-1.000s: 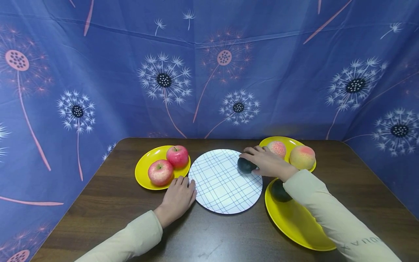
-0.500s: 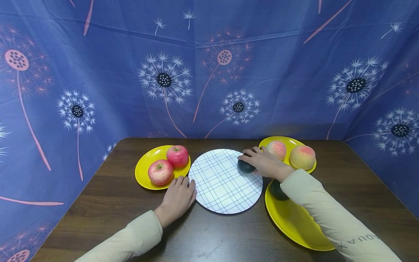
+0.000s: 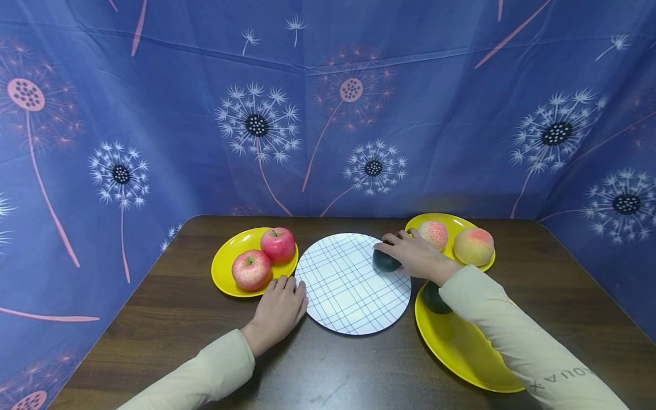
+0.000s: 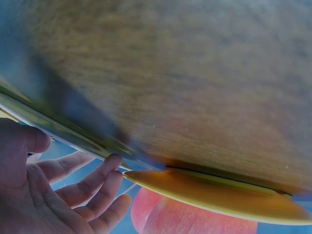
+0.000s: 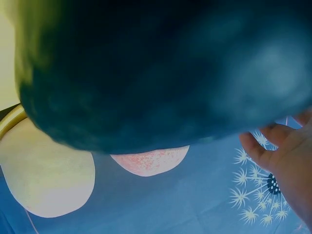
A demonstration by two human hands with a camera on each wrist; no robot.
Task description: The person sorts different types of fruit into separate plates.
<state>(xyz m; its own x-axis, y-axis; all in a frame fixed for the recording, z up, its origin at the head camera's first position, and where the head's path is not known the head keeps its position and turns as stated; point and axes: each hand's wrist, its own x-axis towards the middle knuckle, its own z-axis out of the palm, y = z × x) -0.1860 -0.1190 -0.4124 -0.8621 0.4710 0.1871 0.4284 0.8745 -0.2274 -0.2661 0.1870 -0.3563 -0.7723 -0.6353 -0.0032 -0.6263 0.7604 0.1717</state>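
Observation:
My right hand (image 3: 417,256) grips a dark green avocado (image 3: 384,261) from above, fingers on its far side. The avocado sits at the right part of a round white plate (image 3: 348,302) with blue crossing lines. My left hand (image 3: 278,312) lies with relaxed fingers at that plate's left edge, fingertips close to the yellow plate (image 3: 221,265) of apples. In the left wrist view its fingers (image 4: 87,187) are spread and hold nothing. A second avocado (image 3: 434,299), partly under my right sleeve, lies on a large yellow plate (image 3: 456,347); it fills the top of the right wrist view.
Two red apples (image 3: 251,270) are on the left yellow plate. At the back right, a yellow plate (image 3: 435,217) bears two peaches (image 3: 474,246). All stands on a brown wooden table (image 3: 169,319), with a blue dandelion-print cloth (image 3: 318,142) behind it.
My right hand and forearm have shifted very slightly left; the second avocado is a little more covered by the sleeve. My left hand has stayed put.

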